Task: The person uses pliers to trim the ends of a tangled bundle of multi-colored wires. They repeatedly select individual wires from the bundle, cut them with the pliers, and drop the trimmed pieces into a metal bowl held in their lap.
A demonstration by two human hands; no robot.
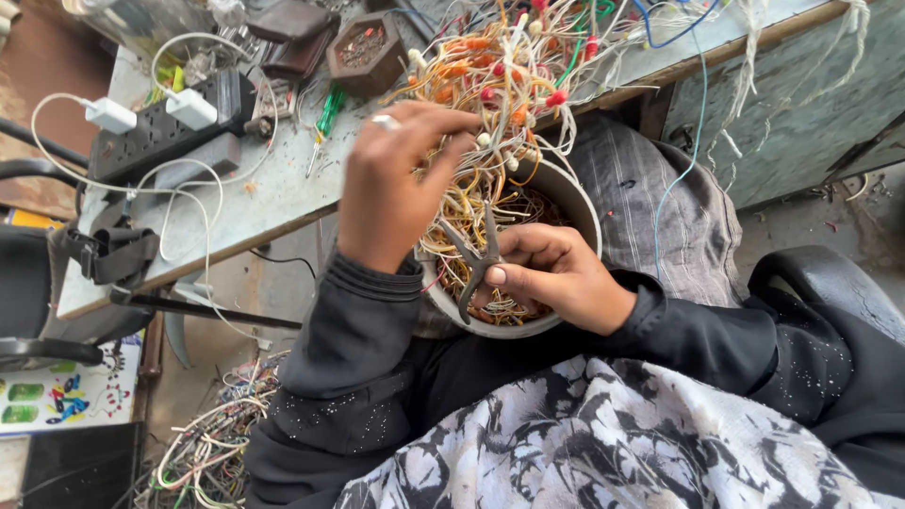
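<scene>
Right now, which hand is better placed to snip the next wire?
Right, probably. The right hand holds the scissors over the bowl, blades by the wires. The left hand is gripping the bundle.

Illumination: soft, even daylight. The worktop is bright and glare-free. Below the worktop, the floor lies in dim shadow. Focus is sharp at centre; slight wide-angle bending appears toward the frame edges.

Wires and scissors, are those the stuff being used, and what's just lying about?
In use:
left hand gripping wires
right hand holding scissors
bowl of wire bits

Lying about:
power strip
screwdriver
hexagonal box
floor wires
</scene>
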